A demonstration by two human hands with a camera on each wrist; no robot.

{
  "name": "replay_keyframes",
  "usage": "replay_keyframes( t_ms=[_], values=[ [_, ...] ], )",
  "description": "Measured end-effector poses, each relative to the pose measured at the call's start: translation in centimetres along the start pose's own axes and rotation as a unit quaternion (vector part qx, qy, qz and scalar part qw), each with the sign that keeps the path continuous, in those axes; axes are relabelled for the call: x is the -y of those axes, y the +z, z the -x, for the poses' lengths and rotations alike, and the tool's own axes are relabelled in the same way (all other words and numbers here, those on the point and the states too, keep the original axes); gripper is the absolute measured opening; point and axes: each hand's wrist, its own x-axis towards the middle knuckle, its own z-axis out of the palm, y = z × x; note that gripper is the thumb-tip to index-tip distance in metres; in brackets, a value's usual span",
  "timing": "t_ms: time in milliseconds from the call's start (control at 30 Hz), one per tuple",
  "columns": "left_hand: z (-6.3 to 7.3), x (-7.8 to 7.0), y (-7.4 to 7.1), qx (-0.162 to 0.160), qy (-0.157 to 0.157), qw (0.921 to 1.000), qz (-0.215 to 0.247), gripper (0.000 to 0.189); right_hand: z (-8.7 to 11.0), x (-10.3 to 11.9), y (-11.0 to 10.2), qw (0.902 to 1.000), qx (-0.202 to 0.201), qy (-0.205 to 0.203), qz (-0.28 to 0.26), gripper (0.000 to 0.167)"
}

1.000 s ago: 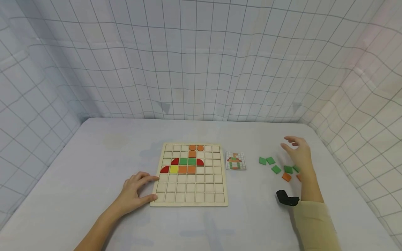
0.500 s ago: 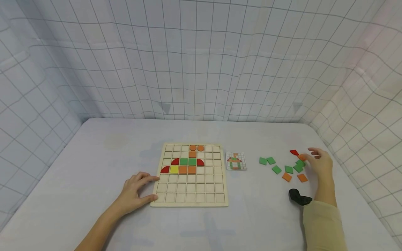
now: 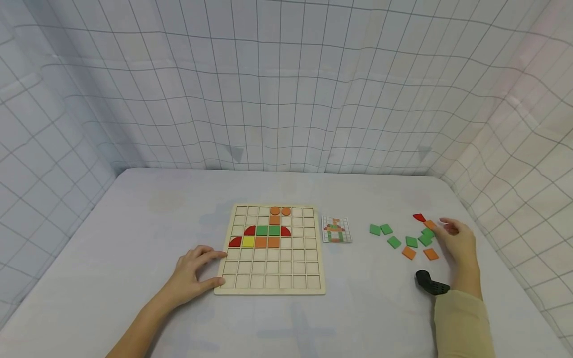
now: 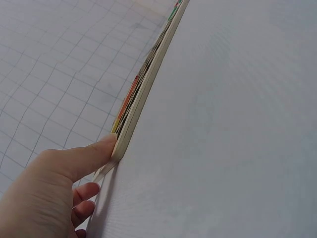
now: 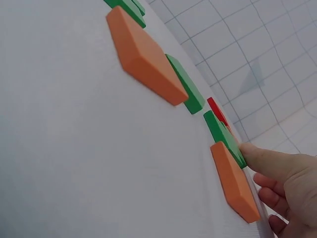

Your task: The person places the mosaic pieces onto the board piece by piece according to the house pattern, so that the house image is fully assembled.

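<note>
A square wooden grid board [image 3: 272, 282] lies in the middle of the table, with red, yellow, green and orange pieces in its upper cells. My left hand [image 3: 190, 276] rests at its left edge, thumb and index fingertips on the rim and spread apart; the left wrist view shows the thumb [image 4: 91, 157] near a corner. Far right, my right hand [image 3: 458, 243] is over loose tiles, its thumb tip right at an orange tile [image 3: 429, 224] and a green tile [image 3: 428, 232]. Nothing shows between thumb and index finger. A red piece [image 3: 419, 217] lies just beyond.
A small picture card [image 3: 336, 230] with a coloured grid design lies right of the board. Between card and right hand are several green tiles [image 3: 394, 242] and two more orange tiles [image 3: 409, 253]. A black device [image 3: 430, 283] sits at the right wrist. Gridded curtains [image 3: 286, 109] surround the table.
My right hand has moved right and down from above the tiles to their right side, uncovering the red piece and several tiles. The left hand and board have stayed put.
</note>
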Motion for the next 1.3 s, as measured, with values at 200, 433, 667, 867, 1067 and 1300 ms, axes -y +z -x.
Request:
replay_keyframes(
  t_ms=[200,433,667,867,1067,1300],
  values=[
    [0.1,0.0,0.0,0.001,-0.002,1.0000,0.000,0.049,0.3,0.1,0.0,0.9990,0.043,0.012,-0.002,0.060],
    [0.1,-0.2,-0.1,0.004,-0.008,1.0000,0.000,0.049,0.5,0.5,-0.1,0.9985,0.046,0.022,0.020,0.062],
    [0.2,-0.1,-0.1,0.003,-0.006,1.0000,-0.001,0.049,0.3,0.5,0.1,0.9989,0.032,0.022,0.024,0.056],
    [0.2,-0.1,-0.1,0.003,-0.008,1.0000,-0.003,0.049,0.3,0.5,0.3,0.9992,0.026,0.029,0.008,0.053],
    [0.0,-0.1,-0.1,0.006,-0.009,0.9999,0.000,0.049,0.4,1.1,0.2,0.9998,0.017,0.008,0.001,0.055],
    [0.0,-0.1,0.0,0.003,-0.005,1.0000,0.004,0.049,0.1,3.9,0.6,0.9956,-0.011,-0.092,-0.015,0.042]
  ],
)
